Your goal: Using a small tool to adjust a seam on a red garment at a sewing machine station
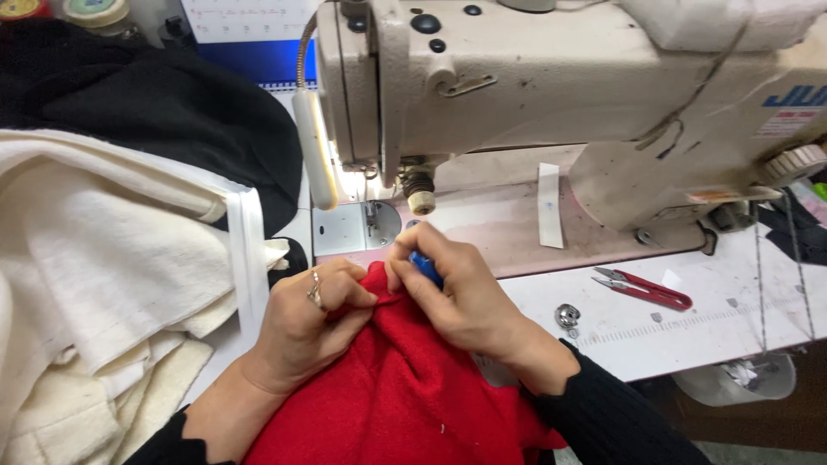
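Here we are pinching the upper edge of a red woollen fabric [405, 387] with both hands, just in front of the needle plate [355, 228] of a cream industrial sewing machine [551, 77]. Our left hand [314, 323], wearing a ring, is closing thumb and fingers on a fold of the red cloth. Our right hand [457, 297] is curling around a small blue tool [427, 268], whose kind we cannot tell, while its fingertips are pressing on the same fold. The cloth is spilling from the table edge down toward our lap.

As for containers, a clear plastic cup [736, 379] is hanging under the table edge at the right, holding what looks like crumpled scraps. At the top left, two round tins or spools [95, 10] are sitting behind a black garment [164, 103]; we cannot see their contents.

For labels, a narrow white strip [550, 205] is sticking upright on the machine bed, a small white and red rectangular label [788, 122] is showing on the machine body at the right, and a white sheet with a blue band [250, 34] is standing behind the machine. Red-handled thread snips [644, 288] and a metal bobbin [567, 316] are lying on the white table [689, 331], and cream fabric [103, 275] is piling up at our left
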